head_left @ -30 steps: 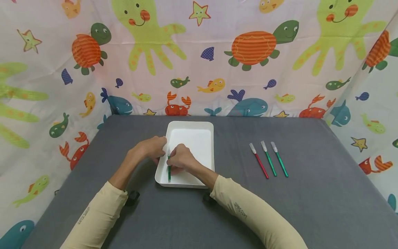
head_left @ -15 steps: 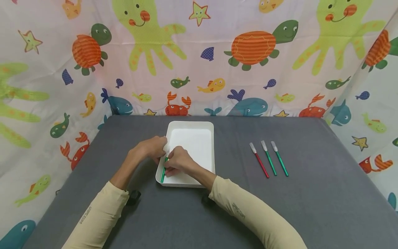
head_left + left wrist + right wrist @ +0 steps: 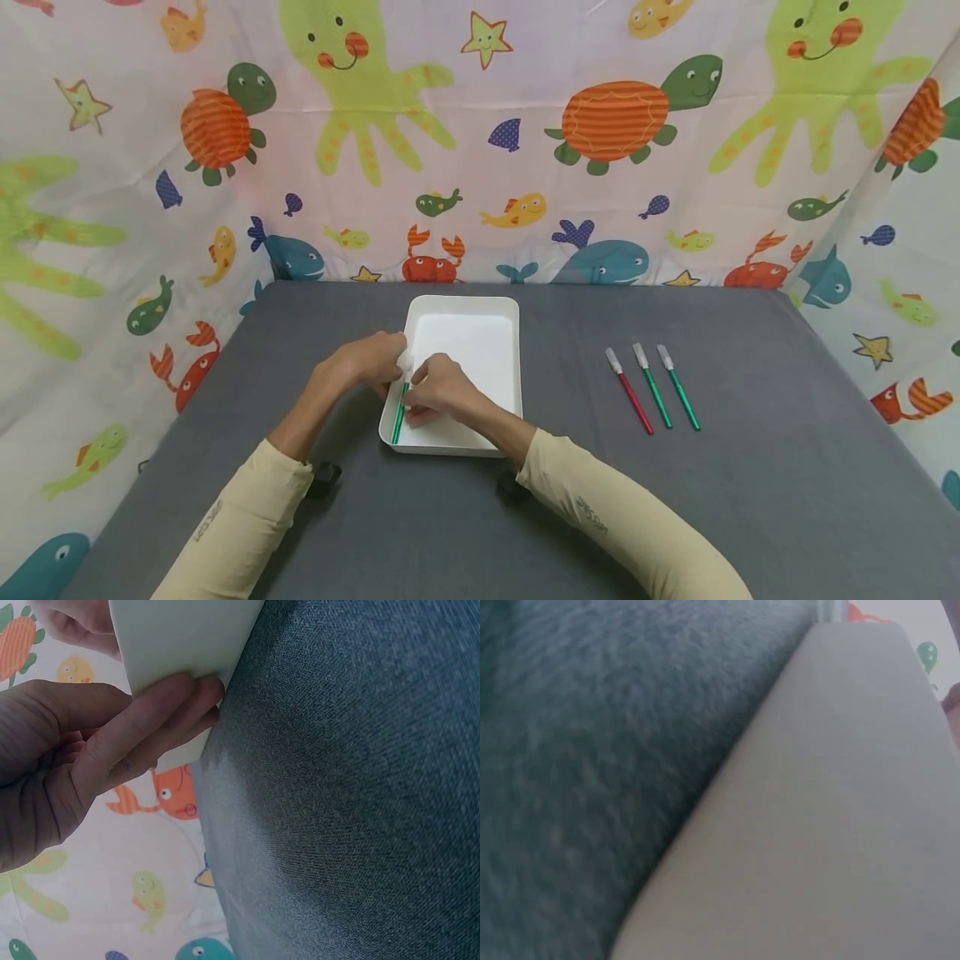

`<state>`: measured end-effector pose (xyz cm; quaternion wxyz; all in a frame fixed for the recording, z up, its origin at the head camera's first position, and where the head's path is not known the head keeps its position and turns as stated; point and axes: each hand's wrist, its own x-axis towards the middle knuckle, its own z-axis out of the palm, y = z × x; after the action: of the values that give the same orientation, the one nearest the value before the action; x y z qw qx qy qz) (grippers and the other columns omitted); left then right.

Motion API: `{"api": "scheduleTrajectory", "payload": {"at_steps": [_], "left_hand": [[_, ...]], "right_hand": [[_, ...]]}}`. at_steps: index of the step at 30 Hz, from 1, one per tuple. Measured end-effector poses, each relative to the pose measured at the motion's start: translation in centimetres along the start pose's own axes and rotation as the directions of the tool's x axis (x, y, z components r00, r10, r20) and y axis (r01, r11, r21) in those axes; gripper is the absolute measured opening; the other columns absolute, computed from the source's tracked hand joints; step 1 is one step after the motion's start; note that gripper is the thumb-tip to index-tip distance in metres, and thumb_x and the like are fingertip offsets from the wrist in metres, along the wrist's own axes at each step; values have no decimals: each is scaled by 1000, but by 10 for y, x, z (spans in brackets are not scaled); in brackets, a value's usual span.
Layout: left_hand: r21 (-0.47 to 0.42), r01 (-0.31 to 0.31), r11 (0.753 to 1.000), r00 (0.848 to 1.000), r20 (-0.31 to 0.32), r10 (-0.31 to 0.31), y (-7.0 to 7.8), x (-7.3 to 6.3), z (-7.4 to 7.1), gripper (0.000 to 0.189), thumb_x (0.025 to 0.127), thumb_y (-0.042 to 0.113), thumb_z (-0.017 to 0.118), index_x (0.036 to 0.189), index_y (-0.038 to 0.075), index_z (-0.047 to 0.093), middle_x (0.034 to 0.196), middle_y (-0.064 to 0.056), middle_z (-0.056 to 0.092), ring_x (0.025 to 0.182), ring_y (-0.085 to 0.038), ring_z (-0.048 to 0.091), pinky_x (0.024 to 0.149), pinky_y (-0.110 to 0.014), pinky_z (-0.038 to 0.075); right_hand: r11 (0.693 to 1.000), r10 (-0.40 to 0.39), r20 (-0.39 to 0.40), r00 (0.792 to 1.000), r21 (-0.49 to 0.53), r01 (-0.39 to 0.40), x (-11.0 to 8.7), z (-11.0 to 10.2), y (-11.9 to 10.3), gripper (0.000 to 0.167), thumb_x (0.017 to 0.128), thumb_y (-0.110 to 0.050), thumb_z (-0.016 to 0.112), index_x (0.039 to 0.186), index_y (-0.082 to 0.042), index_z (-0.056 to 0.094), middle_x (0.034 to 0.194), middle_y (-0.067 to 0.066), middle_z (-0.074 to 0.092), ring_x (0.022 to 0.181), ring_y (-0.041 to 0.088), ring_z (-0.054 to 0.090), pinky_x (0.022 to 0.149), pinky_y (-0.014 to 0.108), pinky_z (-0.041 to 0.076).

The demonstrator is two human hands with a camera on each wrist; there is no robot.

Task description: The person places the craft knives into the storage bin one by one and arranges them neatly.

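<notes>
A shallow white tray [image 3: 480, 333] lies on the grey cloth in the middle of the head view. My left hand [image 3: 373, 358] grips its left side; in the left wrist view the fingers [image 3: 161, 705] press flat against the outer wall, with the thumb up at the rim. Inside the tray, a slim green marker [image 3: 399, 421] lies along the left wall. My right hand [image 3: 442, 387] reaches over the front of the tray and pinches this marker, hiding its upper part. The right wrist view shows mostly the tray's outer wall [image 3: 817, 802], with that hand barely at the edge.
Right of the tray, a red marker [image 3: 636, 402] and two green markers, one nearer [image 3: 657, 398] and one farther right [image 3: 684, 398], lie side by side with clear caps pointing away. A printed sea-animal curtain [image 3: 480, 167] hangs behind the grey table [image 3: 525, 533].
My right hand has shifted slightly left with the green marker, which now lies against the tray's left wall. My left hand has kept its place. The head view has tilted a little.
</notes>
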<state>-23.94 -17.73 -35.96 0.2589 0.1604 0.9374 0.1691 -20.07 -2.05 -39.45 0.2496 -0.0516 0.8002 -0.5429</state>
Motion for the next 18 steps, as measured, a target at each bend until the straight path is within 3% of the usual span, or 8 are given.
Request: {"api": "scheduleTrajectory", "payload": {"at_steps": [9,18], "left_hand": [[-14,24,1000,1000,14,-24,1,-1,3,33,102,3,61,132,-9,52,112,-22,67,83,-21,75,73,-34,65],[37,58,998,998,29,-59,2,0,3,37,103,7,61,137,-5,50,116,-20,67,89,-21,72,73,-30,63]], "right_hand": [[998,-61,-51,997,-28,59,-17,-25,-10,37,94,-9,73,126,6,63,92,18,74,73,23,79,70,34,65],[989,-143,-176,974,-65,133,-53,-93,-17,45,98,-13,71,137,3,57,107,28,74,77,22,78,77,38,65]]}}
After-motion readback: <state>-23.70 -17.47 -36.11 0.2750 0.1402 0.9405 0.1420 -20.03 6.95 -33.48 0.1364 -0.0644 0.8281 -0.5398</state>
